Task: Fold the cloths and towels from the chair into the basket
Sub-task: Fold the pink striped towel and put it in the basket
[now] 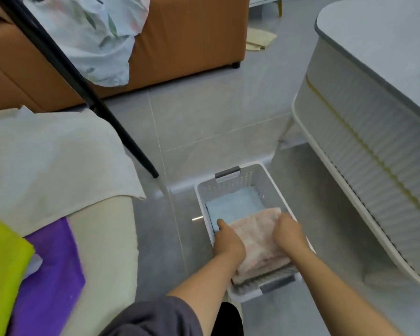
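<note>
Hands [228, 241] [289, 232] hold pink towel [257, 241] beside blue cloth [233, 206] in basket [228, 186].

Location: my home's living room.
Seating: orange sofa [192, 35].
Floor: grey tiles [204, 122].
Laundry: white plastic basket [240, 185].

Pink towel [257, 241], seemingly folded, overlaps blue cloth [233, 204] inside white basket [228, 185].
</note>
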